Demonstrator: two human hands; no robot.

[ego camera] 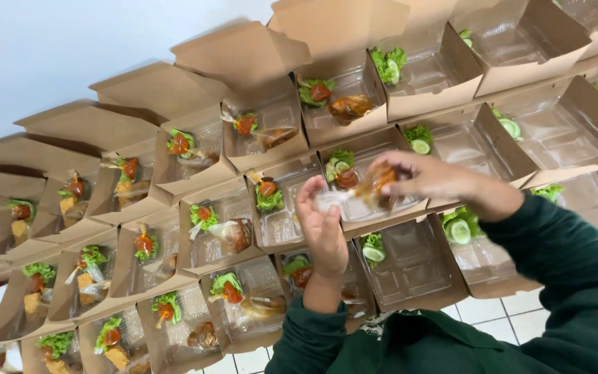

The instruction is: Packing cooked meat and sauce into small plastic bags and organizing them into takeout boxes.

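Head view shows rows of open brown cardboard meal boxes (271, 128) with clear plastic tray liners, laid edge to edge across a white tiled surface (500, 315). Most boxes on the left side hold lettuce, a small bag of red sauce and a piece of fried food; those on the right hold only lettuce and cucumber slices (460, 230), or are partly filled.

Person in dark green sleeves stands over the middle boxes. Right hand (427, 176) is closed by its fingertips on a clear plastic bag holding a browned piece of fried food (376, 185), raised above one centre box (365, 176) that already contains lettuce, cucumber and sauce. Left hand (321, 232) is held upright just beside it, fingers loosely curled, thumb and forefinger pinched on the bag's loose clear end. Both hands are off the boxes; the bag hangs between them, touching neither tray nor lettuce as far as can be seen.
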